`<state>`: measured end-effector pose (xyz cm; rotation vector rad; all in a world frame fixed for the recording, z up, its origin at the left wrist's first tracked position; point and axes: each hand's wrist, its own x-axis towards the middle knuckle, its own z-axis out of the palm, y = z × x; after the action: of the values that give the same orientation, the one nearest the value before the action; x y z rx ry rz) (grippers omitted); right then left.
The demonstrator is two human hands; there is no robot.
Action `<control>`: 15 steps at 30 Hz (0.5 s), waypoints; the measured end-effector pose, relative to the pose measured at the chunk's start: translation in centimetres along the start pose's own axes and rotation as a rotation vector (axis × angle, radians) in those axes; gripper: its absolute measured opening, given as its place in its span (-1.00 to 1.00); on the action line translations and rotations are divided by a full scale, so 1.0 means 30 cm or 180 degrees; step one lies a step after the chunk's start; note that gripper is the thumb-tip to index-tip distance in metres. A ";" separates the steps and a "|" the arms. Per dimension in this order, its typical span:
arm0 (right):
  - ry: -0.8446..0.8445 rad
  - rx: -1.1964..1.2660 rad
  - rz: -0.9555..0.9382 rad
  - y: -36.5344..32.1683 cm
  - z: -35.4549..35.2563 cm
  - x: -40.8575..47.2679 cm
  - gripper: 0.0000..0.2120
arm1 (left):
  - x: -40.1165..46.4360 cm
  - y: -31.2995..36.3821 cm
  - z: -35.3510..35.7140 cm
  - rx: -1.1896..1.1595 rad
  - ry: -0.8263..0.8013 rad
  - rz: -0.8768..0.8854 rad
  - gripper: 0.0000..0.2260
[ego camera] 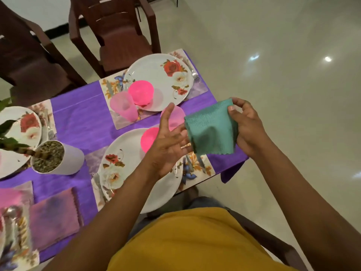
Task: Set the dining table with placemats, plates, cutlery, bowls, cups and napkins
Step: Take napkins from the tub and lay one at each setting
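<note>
Teal cloth, finely ribbed with a zigzag-cut lower edge — that's the napkin (212, 129), folded to a rough square and held up in the air over the bench's (82, 118) right-hand corner. Your right hand (246, 126) pinches its upper right edge between thumb and fingers; your left hand (170, 139) is spread wide, fingertips just touching the napkin's left edge, gripping nothing. The near plate (136, 173) lies at about seven o'clock from the napkin, below your left hand, with a pink bowl (151, 139) on it. The setting's bare placemat (203, 167) sits at six o'clock — so the right hand looks better placed to lower it.
</note>
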<state>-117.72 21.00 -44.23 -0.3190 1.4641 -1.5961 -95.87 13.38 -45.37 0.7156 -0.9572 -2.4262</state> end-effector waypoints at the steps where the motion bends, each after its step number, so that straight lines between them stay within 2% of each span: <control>1: 0.0007 -0.0015 0.0042 0.002 -0.023 0.006 -0.72 | 0.009 -0.011 0.017 0.0129 0.0004 0.0048 -0.21; 5: -0.0193 -0.0231 0.0148 0.001 -0.116 0.021 -0.74 | 0.059 -0.077 0.072 0.0919 0.0423 0.0145 -0.47; 7: -0.0328 -0.0495 0.0268 0.007 -0.167 0.033 -0.75 | 0.080 -0.123 0.079 0.1322 0.0574 0.0121 -0.49; 10: -0.0443 -0.1023 0.0468 0.027 -0.230 0.053 -0.65 | 0.112 -0.201 0.069 0.1890 0.0737 0.0105 -0.43; 15: -0.0665 -0.3036 0.0335 0.110 -0.275 0.100 -0.37 | 0.156 -0.327 0.037 0.2561 0.0894 -0.0009 -0.36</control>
<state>-123.77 24.56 -50.44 -0.8929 1.9433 -0.6543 -102.14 17.85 -53.12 1.2684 -1.8072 -1.8111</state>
